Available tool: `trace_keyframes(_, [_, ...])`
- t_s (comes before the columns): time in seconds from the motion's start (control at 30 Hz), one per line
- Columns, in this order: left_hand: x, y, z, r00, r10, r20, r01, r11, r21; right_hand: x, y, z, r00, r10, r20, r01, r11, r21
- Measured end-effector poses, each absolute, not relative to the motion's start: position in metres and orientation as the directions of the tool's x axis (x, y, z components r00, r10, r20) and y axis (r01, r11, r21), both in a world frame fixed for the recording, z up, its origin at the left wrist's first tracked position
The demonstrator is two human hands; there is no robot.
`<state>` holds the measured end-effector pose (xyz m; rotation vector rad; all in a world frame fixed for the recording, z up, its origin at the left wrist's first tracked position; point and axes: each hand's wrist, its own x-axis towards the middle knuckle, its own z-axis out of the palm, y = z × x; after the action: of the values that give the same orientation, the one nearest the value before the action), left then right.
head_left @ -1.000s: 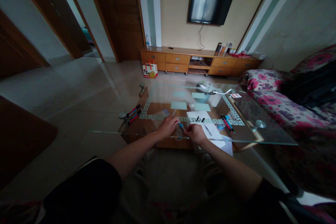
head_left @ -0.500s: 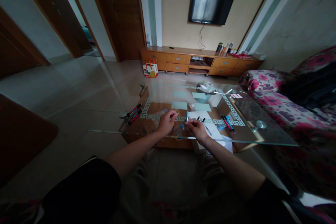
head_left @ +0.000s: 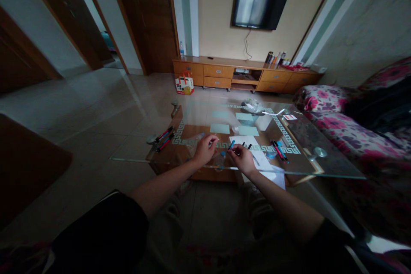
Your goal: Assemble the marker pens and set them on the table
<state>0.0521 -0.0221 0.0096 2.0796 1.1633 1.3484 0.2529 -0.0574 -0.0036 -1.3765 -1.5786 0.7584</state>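
Over the near edge of the glass table (head_left: 128, 159), my right hand (head_left: 243, 159) pinches a short blue pen (head_left: 231, 144) that tilts up to the right. Whether it is a whole pen or a part is too small to tell. My left hand (head_left: 205, 150) is closed in a pinch just left of it; a tiny pale thing shows at the fingertips. White paper (head_left: 261, 160) lies beyond and beside my right hand, with small black pen pieces (head_left: 249, 147) on it. A bottle with a blue cap (head_left: 222, 153) stands between my hands.
Red, blue and black pens (head_left: 165, 139) lie at the table's left, and more pens (head_left: 280, 152) at the right. Farther back are a bowl with a plastic bag (head_left: 253, 106) and a card (head_left: 290, 117). A floral sofa (head_left: 340, 120) stands to the right.
The blue pen in my right hand has turned from upright to leaning right. My left hand stays in nearly the same place, still pinched.
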Motion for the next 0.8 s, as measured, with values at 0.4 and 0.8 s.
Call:
trace_keyframes(0.4, [0.057,-0.026,0.013,0.195,0.827,0.527,0.384,-0.559,0.735,0.254,-0.058,-0.015,-0.109,0.984,0.142,0.504,0.178,-0.845])
trace_keyframes(0.8, [0.059,-0.031,0.016,0.199,0.819,0.538,0.38,-0.571,0.728,0.253,-0.059,-0.024,-0.208,0.963,0.171,0.549,0.259,-0.795])
